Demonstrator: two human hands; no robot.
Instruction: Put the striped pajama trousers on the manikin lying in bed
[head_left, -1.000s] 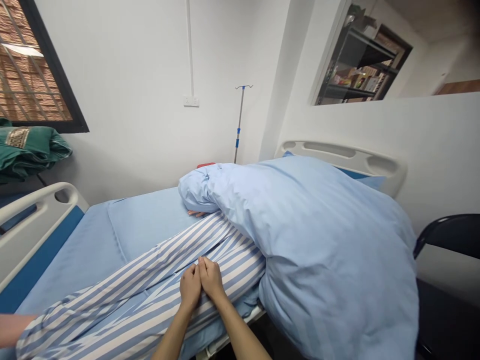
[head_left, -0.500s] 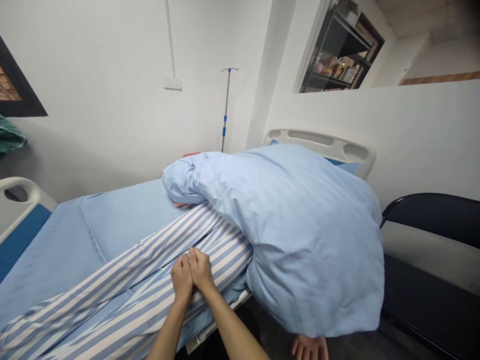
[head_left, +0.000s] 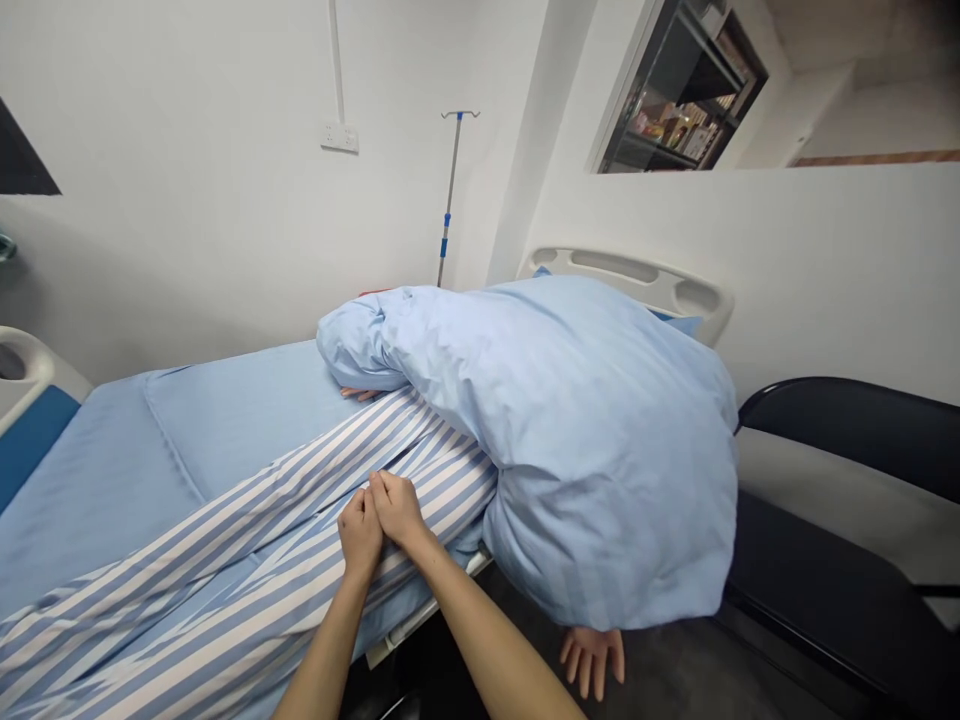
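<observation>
My left hand (head_left: pixel 361 533) is curled into a fist against my right hand (head_left: pixel 399 509), closed in the same way. Both rest on or just over the upper leg of the blue-and-white striped trousers (head_left: pixel 225 540), worn by a figure lying on the bed. Whether cloth is pinched in my fingers is hidden under the knuckles. A light blue quilt (head_left: pixel 592 430) covers the figure's upper body. From its lower edge a hand (head_left: pixel 592 658) hangs over the bedside, fingers spread. Fingertips of another hand (head_left: pixel 360 393) show under the quilt's far end.
The bed has a blue sheet (head_left: pixel 232 400), a pale headboard (head_left: pixel 622 268) and a footboard (head_left: pixel 30 360). A black folding chair (head_left: pixel 817 570) stands at the right. Behind the bed rise an IV pole (head_left: pixel 451 180) and a white wall with a socket (head_left: pixel 340 137).
The view has shifted slightly, so the bed and quilt sit higher and further left. My two fists stay together over the same leg, tilted a little more toward each other.
</observation>
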